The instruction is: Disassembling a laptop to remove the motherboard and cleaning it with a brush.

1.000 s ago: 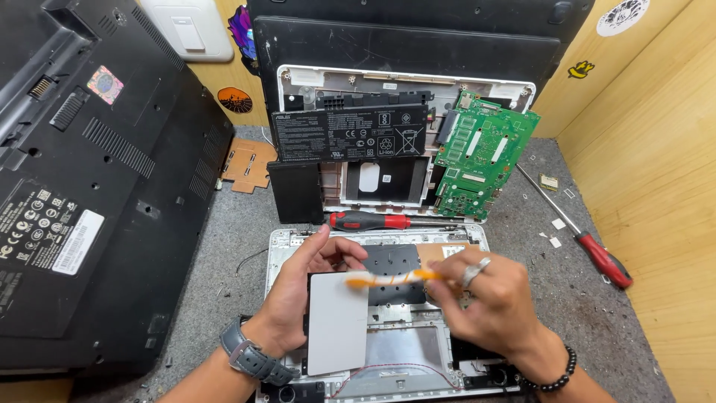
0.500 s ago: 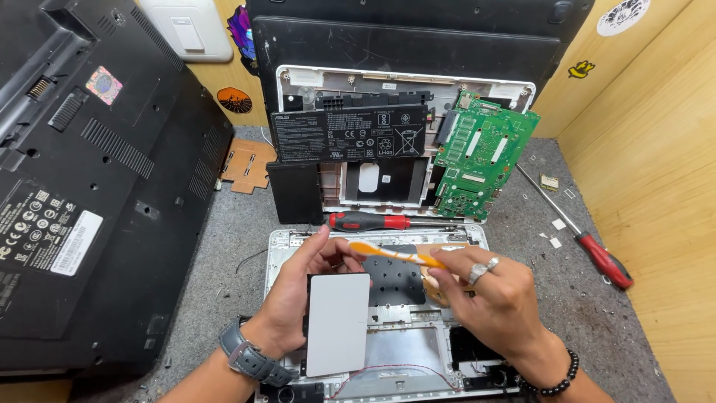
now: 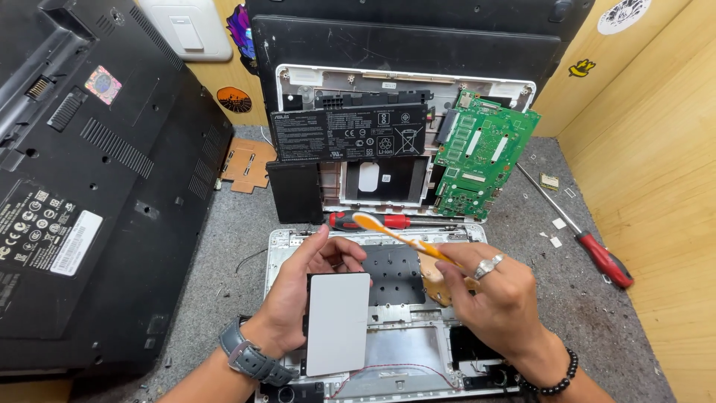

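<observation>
The left hand (image 3: 302,298) is resting on the opened white laptop shell (image 3: 280,246) at the desk's near edge, fingers loosely apart and pinning the pale touchpad panel (image 3: 337,322), while the right hand (image 3: 496,302) is clamped on an orange toothbrush (image 3: 399,233) whose head is hovering above the shell's upper rim. Keeping the strokes short and the panel held flat would likely serve best, since the red-handled screwdriver (image 3: 373,221) is lying just beyond the brush head. Farther back, the battery (image 3: 347,134) and green circuit board (image 3: 483,153) are crowding the space, leaving open room only on the grey mat (image 3: 246,224) at the left.
</observation>
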